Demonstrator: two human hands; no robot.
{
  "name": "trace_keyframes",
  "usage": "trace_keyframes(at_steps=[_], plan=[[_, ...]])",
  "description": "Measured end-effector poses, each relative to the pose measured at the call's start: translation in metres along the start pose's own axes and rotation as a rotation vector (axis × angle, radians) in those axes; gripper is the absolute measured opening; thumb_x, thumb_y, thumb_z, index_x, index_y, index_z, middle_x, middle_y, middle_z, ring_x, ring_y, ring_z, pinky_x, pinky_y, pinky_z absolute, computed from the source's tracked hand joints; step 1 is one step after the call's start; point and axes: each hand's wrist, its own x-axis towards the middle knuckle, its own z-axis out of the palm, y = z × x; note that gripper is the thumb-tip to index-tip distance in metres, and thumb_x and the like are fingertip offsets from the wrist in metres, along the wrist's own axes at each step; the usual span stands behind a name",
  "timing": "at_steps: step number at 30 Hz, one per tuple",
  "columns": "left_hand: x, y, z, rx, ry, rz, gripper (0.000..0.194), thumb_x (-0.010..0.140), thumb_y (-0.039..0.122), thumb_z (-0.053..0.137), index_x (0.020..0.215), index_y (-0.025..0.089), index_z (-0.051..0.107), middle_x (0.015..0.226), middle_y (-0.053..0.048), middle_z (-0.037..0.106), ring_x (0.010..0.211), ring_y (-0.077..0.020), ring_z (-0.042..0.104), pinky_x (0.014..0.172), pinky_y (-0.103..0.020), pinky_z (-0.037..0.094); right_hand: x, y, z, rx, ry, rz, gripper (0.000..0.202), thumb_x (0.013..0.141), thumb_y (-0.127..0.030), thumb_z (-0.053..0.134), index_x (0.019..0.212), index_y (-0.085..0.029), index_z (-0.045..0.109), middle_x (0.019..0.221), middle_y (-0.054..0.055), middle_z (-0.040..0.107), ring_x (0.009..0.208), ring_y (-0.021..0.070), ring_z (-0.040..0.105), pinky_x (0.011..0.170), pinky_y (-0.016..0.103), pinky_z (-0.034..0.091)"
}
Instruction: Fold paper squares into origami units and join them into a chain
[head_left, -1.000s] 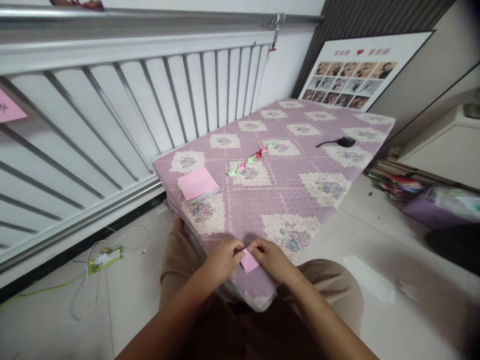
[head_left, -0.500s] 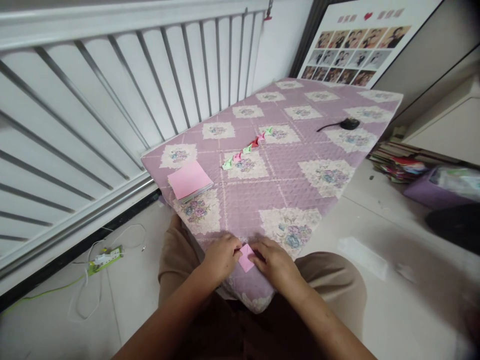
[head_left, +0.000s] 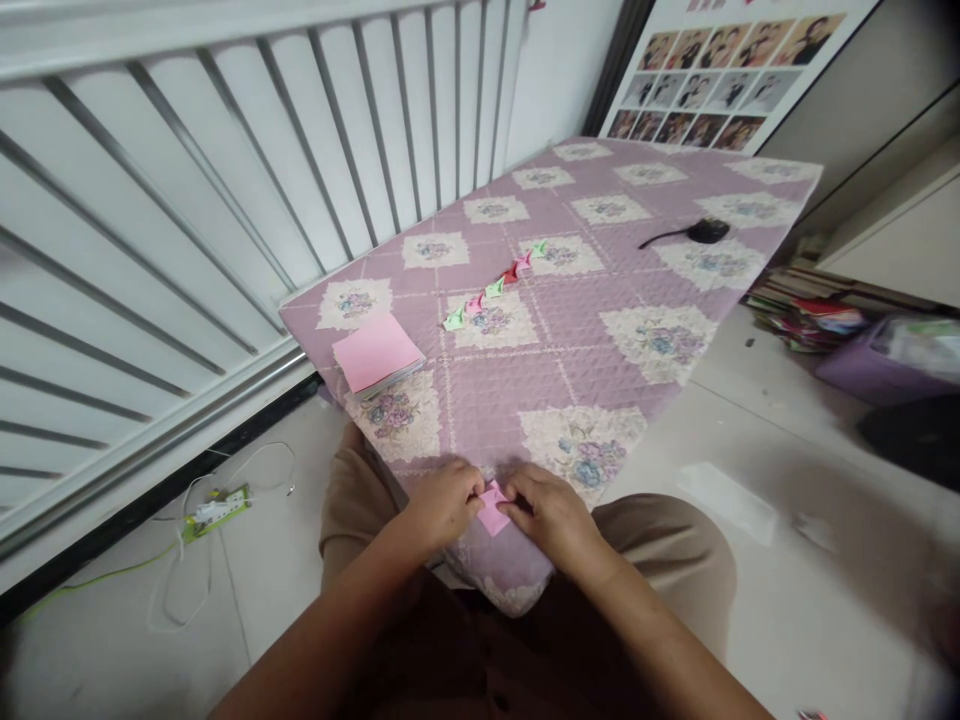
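A small pink paper piece, partly folded, lies at the near corner of a purple quilted table cover. My left hand pinches its left edge and my right hand pinches its right edge, both pressing it against the cover. A stack of pink paper squares rests on the cover to the left. A row of several small folded paper shapes, green, pink and red, runs diagonally across the middle.
A black object with a cord lies at the far right of the cover. White railings stand to the left. A photo board leans at the back. Books and a purple bin sit on the floor right; a power strip lies left.
The view has tilted down and closer. My fingers have worked along the pink paper, which looks more folded and smaller than before. Both hands stay at the near corner.
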Motion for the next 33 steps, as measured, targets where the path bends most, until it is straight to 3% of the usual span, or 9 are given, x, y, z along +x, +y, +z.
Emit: trace_keyframes(at_steps=[6,11,19,26,33], plan=[[-0.003,-0.001,-0.004,0.022,-0.017,0.059,0.007,0.084,0.021,0.055,0.084,0.020,0.062,0.088,-0.002,0.058,0.081,-0.0158,0.053,0.070,-0.026,0.037,0.000,0.002,-0.003,-0.006,-0.033,-0.058,0.008,0.080,-0.022,0.066,0.077,-0.020,0.059,0.078,0.003,0.058,0.073,0.0171,0.055,0.066,0.028,0.042],[-0.012,-0.001,0.000,0.124,0.007,0.080,0.013,0.090,0.022,0.049,0.089,0.021,0.061,0.094,-0.002,0.058,0.086,-0.0160,0.054,0.074,-0.026,0.039,-0.004,0.006,0.000,-0.054,0.020,-0.160,0.009,0.085,-0.024,0.059,0.077,-0.020,0.060,0.078,0.004,0.058,0.076,0.0180,0.055,0.068,0.029,0.043],[-0.019,-0.003,0.011,0.361,0.018,0.126,0.023,0.096,0.024,0.038,0.095,0.019,0.061,0.097,-0.006,0.057,0.085,-0.0185,0.054,0.074,-0.030,0.043,-0.018,0.005,0.011,-0.261,0.080,-0.264,0.026,0.095,-0.024,0.043,0.081,-0.020,0.064,0.076,0.004,0.058,0.074,0.0177,0.052,0.071,0.031,0.042],[-0.028,-0.008,0.018,0.494,0.032,0.183,0.018,0.093,0.022,0.044,0.094,0.020,0.061,0.100,-0.006,0.057,0.084,-0.0193,0.053,0.069,-0.029,0.043,-0.023,0.000,0.007,-0.382,0.052,-0.332,0.023,0.095,-0.021,0.043,0.087,-0.019,0.065,0.080,0.004,0.060,0.078,0.0183,0.051,0.074,0.031,0.043],[-0.032,-0.011,0.019,0.501,0.042,0.227,0.019,0.094,0.022,0.043,0.095,0.021,0.062,0.098,-0.005,0.058,0.087,-0.0188,0.051,0.074,-0.029,0.042,-0.025,-0.003,0.002,-0.358,0.041,-0.352,0.026,0.095,-0.019,0.041,0.092,-0.021,0.067,0.078,0.004,0.060,0.078,0.0181,0.051,0.074,0.031,0.043]])
